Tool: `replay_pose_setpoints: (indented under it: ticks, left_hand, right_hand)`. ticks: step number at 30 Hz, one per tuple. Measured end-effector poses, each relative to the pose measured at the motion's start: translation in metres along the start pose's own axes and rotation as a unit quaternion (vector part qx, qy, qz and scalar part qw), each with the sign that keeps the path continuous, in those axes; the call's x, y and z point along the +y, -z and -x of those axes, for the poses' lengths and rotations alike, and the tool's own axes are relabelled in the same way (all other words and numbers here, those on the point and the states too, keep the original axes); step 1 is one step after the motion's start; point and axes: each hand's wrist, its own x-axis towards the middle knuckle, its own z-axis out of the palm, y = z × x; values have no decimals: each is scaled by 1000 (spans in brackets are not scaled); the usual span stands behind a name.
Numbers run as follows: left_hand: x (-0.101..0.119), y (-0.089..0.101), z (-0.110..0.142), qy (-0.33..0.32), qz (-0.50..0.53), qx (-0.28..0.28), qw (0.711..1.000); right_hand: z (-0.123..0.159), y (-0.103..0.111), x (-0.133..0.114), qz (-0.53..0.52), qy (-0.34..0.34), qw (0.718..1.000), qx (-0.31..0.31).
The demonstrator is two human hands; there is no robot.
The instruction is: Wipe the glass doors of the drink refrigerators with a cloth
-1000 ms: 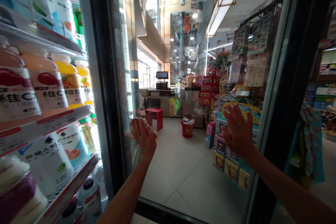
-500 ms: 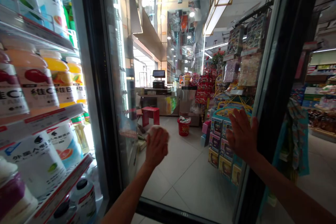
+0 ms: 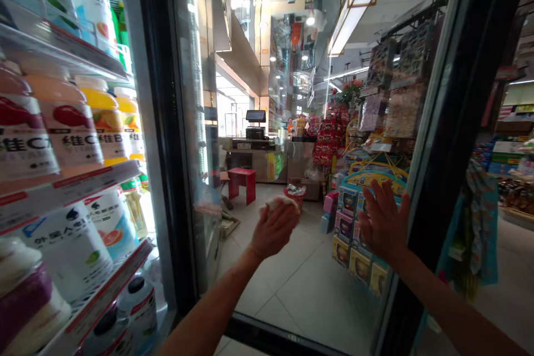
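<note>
Head view. The left hand point(image 3: 275, 228), fingers together, holds a pale cloth point(image 3: 277, 203) flat beneath them, apparently against the glass pane point(image 3: 308, 295). The cloth shows beyond the upper edge of the fingers, its visible part running roughly crosswise; its full long axis is hidden. The right hand point(image 3: 384, 225), empty and spread wide, lies well to the right of the cloth, beside the dark door frame point(image 3: 440, 150); contact with the pane cannot be confirmed. The left is the nearer hand.
</note>
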Motion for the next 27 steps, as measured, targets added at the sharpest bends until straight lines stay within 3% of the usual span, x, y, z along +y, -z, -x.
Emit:
replay_pose_setpoints:
  ticks: [3, 5, 7, 8, 10, 12, 14, 16, 17, 19, 21, 24, 25, 27]
  left_hand:
    - [-49, 4, 33, 218, -48, 70, 972]
    - [-77, 4, 47, 381, -77, 140, 911]
    - [-88, 1, 46, 475, -92, 184, 855]
    - [-86, -1, 40, 484, -93, 191, 849]
    - [-67, -4, 18, 432, -82, 176, 881]
    - [-36, -6, -11, 303, -59, 138, 941]
    - [-6, -6, -37, 127, -27, 84, 988]
    - [8, -3, -51, -25, -4, 35, 999]
    - [7, -1, -53, -63, 0, 22, 998]
    - [-10, 3, -47, -35, -11, 32, 999]
    - [-37, 6, -37, 110, -34, 82, 990]
    - [-64, 5, -35, 332, -62, 171, 926]
    - [-63, 3, -39, 362, -65, 182, 912]
    - [-42, -1, -53, 330, -60, 163, 928]
  right_hand:
    - [1, -1, -1, 3, -6, 1000, 0]
    - [1, -2, -2, 9, -12, 1000, -1]
    - [1, -3, -4, 10, -18, 1000, -1]
    - [0, -3, -4, 10, -19, 1000, -1]
    - [0, -3, -4, 8, -15, 1000, 1]
    - [0, -3, -3, 10, -6, 1000, 5]
    - [0, -3, -2, 12, 1, 1000, 11]
    - [1, -3, -1, 8, 5, 1000, 16]
    - [1, -3, -1, 4, 5, 1000, 16]
    - [1, -2, -1, -2, 2, 1000, 11]
    - [1, -2, -1, -1, -1, 1000, 3]
    - [1, -2, -1, 6, -2, 1000, 2]
    - [1, -3, -1, 8, -1, 1000, 2]
    - [1, -4, -1, 7, -1, 1000, 2]
